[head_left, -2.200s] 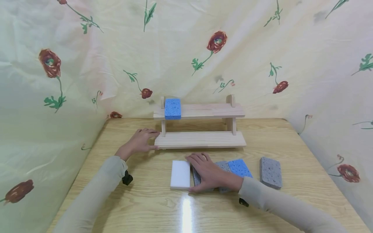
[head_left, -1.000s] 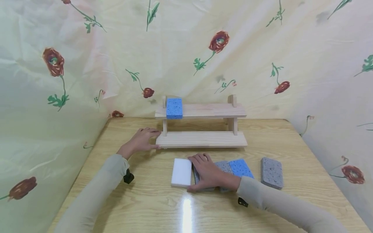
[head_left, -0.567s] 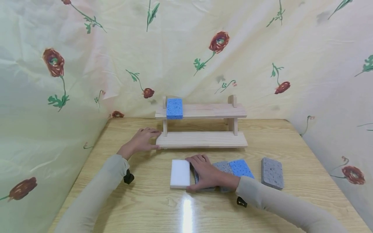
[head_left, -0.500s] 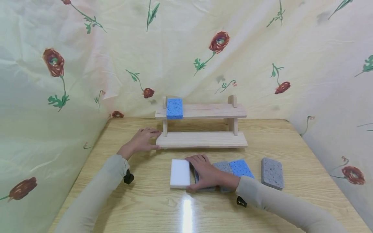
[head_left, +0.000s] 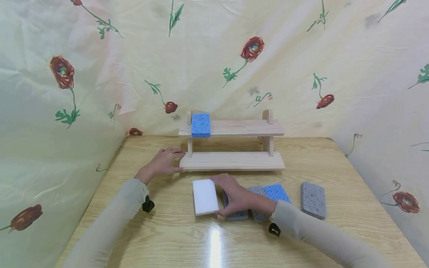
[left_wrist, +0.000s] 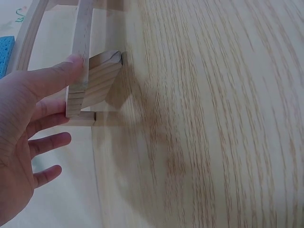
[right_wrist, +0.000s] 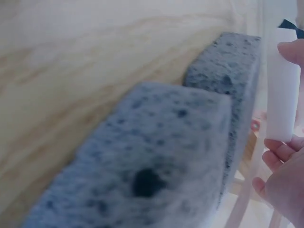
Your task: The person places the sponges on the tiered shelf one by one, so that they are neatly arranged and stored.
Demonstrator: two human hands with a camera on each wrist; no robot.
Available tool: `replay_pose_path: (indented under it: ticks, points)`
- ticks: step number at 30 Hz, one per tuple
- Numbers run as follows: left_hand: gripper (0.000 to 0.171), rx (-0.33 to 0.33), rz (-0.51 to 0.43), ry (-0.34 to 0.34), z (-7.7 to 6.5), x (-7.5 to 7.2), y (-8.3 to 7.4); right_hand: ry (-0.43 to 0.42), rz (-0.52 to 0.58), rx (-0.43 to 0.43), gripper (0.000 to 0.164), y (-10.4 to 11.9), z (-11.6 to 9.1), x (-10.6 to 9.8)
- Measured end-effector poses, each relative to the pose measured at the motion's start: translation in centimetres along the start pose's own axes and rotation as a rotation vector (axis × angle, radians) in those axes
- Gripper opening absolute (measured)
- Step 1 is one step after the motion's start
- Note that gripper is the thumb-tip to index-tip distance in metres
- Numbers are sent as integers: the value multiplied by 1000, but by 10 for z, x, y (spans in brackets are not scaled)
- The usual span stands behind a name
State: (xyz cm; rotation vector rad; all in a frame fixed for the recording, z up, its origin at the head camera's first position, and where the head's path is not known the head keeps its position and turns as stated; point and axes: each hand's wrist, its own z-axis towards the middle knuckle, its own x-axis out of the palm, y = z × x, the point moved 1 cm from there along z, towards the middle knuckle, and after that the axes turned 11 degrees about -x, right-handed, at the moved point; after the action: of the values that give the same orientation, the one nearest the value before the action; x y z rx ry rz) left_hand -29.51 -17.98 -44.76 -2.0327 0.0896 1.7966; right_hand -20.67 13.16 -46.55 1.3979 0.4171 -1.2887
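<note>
My right hand pinches a white sponge block by its top and bottom edges, thumb at the near end and fingers at the far end. The sponge looks tilted and slightly off the table; the right wrist view also shows the white sponge between thumb and fingers. At the left, my left hand holds the end of a two-tier wooden shelf. The left wrist view shows its thumb on one face of the lower board and fingers behind. A blue sponge lies on the upper tier's left end.
Beneath and beside my right arm lie a dark grey sponge, a lighter grey one and a blue one, partly hidden. Another grey sponge lies farther right on the wooden table. Flowered cloth hangs behind.
The white sponge, earlier flat on the table, has tilted and shifted slightly left and away in my right hand. My left hand has stayed at the shelf's end.
</note>
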Motion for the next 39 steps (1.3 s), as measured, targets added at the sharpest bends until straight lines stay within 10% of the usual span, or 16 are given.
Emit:
replay_pose_path:
  ticks: [39]
  points:
    - [73, -2, -10, 1, 0, 0, -1, -231, -122, -2, 111, -20, 6, -98]
